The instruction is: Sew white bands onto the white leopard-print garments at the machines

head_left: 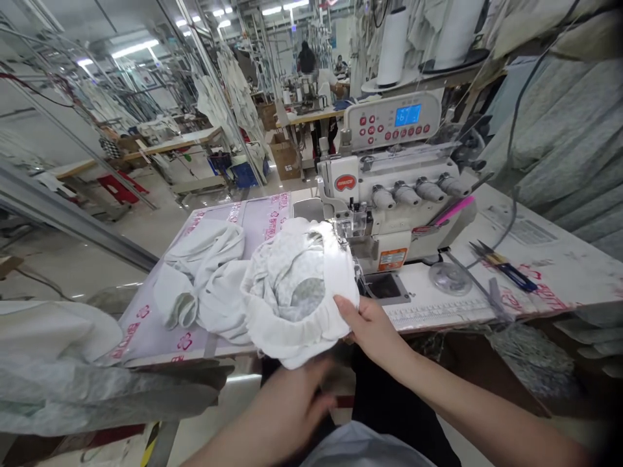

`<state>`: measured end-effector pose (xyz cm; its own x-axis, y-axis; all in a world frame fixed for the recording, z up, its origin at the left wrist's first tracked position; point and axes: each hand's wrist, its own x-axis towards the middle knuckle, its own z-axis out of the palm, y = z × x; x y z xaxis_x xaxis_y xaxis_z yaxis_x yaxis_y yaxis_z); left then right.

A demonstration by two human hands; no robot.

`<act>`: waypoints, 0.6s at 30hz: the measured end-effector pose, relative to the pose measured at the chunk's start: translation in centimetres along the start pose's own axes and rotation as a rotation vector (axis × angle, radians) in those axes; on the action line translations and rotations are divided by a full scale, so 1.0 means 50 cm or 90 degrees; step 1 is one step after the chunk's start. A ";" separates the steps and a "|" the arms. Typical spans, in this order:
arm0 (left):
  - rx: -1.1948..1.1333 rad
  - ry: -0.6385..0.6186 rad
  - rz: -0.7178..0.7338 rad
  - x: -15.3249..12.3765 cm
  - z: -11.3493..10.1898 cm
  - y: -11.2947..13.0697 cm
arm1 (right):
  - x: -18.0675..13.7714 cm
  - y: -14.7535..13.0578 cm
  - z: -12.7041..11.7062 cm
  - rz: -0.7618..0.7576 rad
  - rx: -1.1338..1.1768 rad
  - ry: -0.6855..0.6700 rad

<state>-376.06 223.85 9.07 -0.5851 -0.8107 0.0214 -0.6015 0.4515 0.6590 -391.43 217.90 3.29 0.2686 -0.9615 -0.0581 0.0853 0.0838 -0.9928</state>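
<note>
A bunched white patterned garment [296,285] lies at the front edge of the sewing table [545,272], its far side under the presser foot of a white overlock sewing machine [389,194]. My right hand [370,327] grips the garment's elastic hem at its right side, fingers closed on the cloth. My left hand [287,405] is below the table edge under the garment, smeared by motion, its fingers curled toward the cloth's underside.
More white garments [204,279] are piled to the left on a printed plastic sheet. Scissors [506,266] and a pink tool [455,211] lie right of the machine. Grey fabric hangs at the right, bagged cloth [58,363] at the left. People work far behind.
</note>
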 end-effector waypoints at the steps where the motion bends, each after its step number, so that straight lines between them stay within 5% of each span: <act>1: -0.020 -0.020 0.009 -0.015 -0.006 0.013 | -0.001 0.001 0.000 0.003 -0.001 -0.004; 3: -0.037 0.050 0.003 -0.027 -0.017 0.027 | -0.002 0.003 0.001 0.012 0.006 -0.009; 6: 0.003 0.259 -0.074 0.008 -0.027 0.010 | 0.005 0.001 0.000 0.030 0.047 -0.025; 12: 0.083 0.261 -0.061 0.112 -0.042 -0.051 | 0.060 -0.029 -0.015 0.069 0.117 -0.023; 14: 0.075 0.174 -0.063 0.104 -0.053 -0.043 | 0.067 -0.039 -0.020 0.077 0.117 -0.025; 18: -0.047 -0.225 -0.006 0.030 -0.047 0.021 | 0.002 -0.048 -0.021 0.138 0.079 -0.051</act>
<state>-376.29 222.23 11.55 -0.7392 -0.6303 -0.2370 -0.5743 0.4062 0.7108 -392.61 217.31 5.56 0.3684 -0.8941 -0.2548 0.1332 0.3220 -0.9373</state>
